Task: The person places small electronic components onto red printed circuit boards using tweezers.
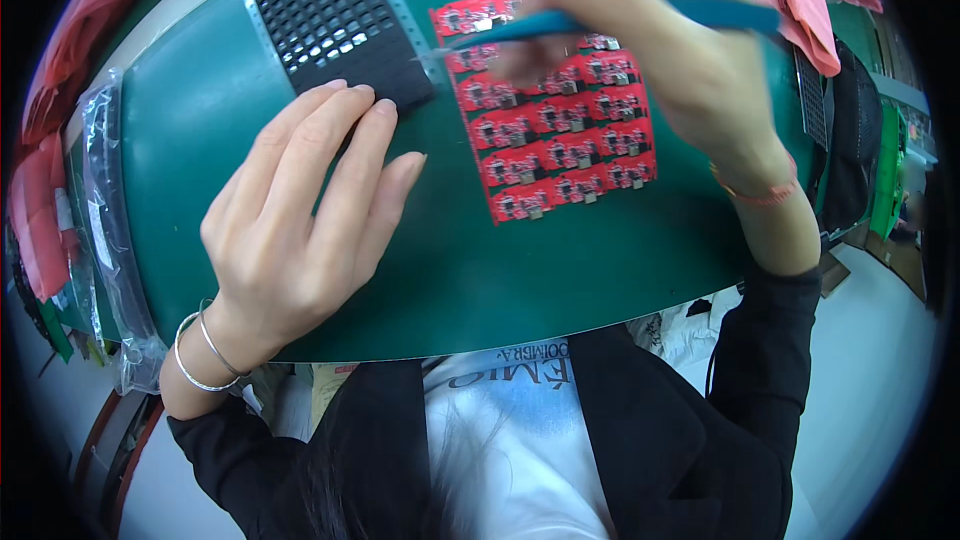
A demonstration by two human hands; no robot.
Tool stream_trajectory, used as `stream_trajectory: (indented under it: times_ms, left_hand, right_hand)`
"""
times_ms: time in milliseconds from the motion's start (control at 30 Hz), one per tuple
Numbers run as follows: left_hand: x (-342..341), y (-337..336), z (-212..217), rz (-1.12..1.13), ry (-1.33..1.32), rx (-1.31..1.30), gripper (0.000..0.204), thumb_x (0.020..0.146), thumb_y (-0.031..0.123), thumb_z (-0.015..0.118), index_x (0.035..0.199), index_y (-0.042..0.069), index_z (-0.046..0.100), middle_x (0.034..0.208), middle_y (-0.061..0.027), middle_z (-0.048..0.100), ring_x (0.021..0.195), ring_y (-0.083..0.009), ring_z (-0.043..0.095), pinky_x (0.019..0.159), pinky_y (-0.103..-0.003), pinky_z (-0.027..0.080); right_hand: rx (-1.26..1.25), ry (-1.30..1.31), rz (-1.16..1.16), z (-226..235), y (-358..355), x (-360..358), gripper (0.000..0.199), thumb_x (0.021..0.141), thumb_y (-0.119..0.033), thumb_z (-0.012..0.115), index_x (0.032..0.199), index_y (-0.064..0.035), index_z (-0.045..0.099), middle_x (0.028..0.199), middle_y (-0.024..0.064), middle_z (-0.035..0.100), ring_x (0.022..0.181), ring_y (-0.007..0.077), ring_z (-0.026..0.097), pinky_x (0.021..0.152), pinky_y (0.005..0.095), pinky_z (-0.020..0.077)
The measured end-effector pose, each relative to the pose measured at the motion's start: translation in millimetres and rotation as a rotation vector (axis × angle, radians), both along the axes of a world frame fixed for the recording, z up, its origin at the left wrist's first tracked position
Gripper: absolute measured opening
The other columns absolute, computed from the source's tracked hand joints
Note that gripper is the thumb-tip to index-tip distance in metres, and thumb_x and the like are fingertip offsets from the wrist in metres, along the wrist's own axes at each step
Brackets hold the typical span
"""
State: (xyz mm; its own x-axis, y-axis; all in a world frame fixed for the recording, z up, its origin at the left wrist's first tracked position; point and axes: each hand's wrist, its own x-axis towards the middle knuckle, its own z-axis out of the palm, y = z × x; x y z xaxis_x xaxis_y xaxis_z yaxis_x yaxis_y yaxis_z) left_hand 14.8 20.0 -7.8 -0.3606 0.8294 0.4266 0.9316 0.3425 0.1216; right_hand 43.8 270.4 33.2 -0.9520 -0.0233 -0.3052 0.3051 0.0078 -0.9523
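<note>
My left hand (300, 205) lies with its fingers stretched out, the fingertips on the near end of a black tray (370, 75) with rows of small pockets. Shiny small parts show in several of the pockets. Blurred by motion, my right hand (660, 50) is closed around blue tweezers (715, 12). Their thin tips point left, close to the tray's right edge; whether they pinch a part I cannot tell. Beneath that hand lies a panel of red circuit boards (565, 152) in rows, each carrying small components. The hand hides part of the panel's far side.
A green mat (420, 290) covers the table, its curved front edge near my body. Clear plastic packaging (110, 220) lies along the left edge. Pink bags or sheets (60, 90) are at the far left, and more pink wrapping (790, 0) is at the far right.
</note>
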Motion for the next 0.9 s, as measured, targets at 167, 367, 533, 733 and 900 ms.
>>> stream_trajectory:
  times_ms: [167, 367, 533, 733, 900]
  left_hand:
    - [3.1, -10.2, -10.9, 0.031, -0.004, 0.009, 0.028, 0.079, 0.007, 0.080, 0.099, -0.011, 0.072, 0.108, -0.0205, 0.070, 0.102, -0.0335, 0.072, 0.085, -0.037, 0.062]
    - [-0.2, -17.6, -17.6, 0.028, -0.057, 0.084, 0.029, 0.077, 0.004, 0.081, 0.100, -0.011, 0.073, 0.109, -0.0205, 0.070, 0.105, -0.0338, 0.072, 0.087, -0.038, 0.062]
    - [-2.4, -19.6, -21.6, 0.032, -0.068, 0.109, 0.030, 0.074, 0.000, 0.082, 0.101, -0.011, 0.074, 0.108, -0.0209, 0.071, 0.103, -0.0352, 0.073, 0.085, -0.038, 0.062]
    - [-3.9, -19.7, -24.2, 0.031, -0.047, 0.116, 0.032, 0.072, 0.001, 0.082, 0.101, -0.011, 0.074, 0.108, -0.0204, 0.071, 0.102, -0.0344, 0.073, 0.085, -0.038, 0.062]
    - [-3.5, -15.6, -17.4, 0.036, -0.104, 0.115, 0.033, 0.071, 0.002, 0.083, 0.101, -0.009, 0.074, 0.108, -0.0187, 0.071, 0.101, -0.0339, 0.072, 0.084, -0.037, 0.062]
  right_hand:
    - [-0.107, 0.260, 0.212, -37.1, -43.6, -48.3, 0.031, 0.104, -0.021, 0.066, 0.081, 0.0005, 0.064, 0.073, 0.0030, 0.069, 0.066, 0.0046, 0.062, 0.059, 0.0213, 0.0510]
    - [-0.122, 0.080, 0.151, -40.4, -52.4, -54.3, 0.031, 0.105, -0.021, 0.066, 0.083, 0.0004, 0.064, 0.076, 0.0049, 0.071, 0.069, 0.0066, 0.066, 0.060, 0.0219, 0.0539]
    - [-0.036, 0.000, 0.129, -35.1, -55.5, -56.3, 0.028, 0.104, -0.019, 0.067, 0.084, 0.0004, 0.065, 0.076, 0.0049, 0.072, 0.068, 0.0065, 0.067, 0.060, 0.0211, 0.0545]
    - [0.041, 0.071, 0.182, -35.4, -56.7, -57.3, 0.026, 0.104, -0.017, 0.067, 0.085, 0.0002, 0.065, 0.078, 0.0057, 0.073, 0.070, 0.0066, 0.068, 0.061, 0.0209, 0.0550]
    - [-0.035, 0.140, 0.232, -34.7, -47.2, -56.6, 0.022, 0.103, -0.019, 0.069, 0.091, -0.0007, 0.066, 0.082, 0.0065, 0.074, 0.073, 0.0080, 0.070, 0.060, 0.0201, 0.0538]
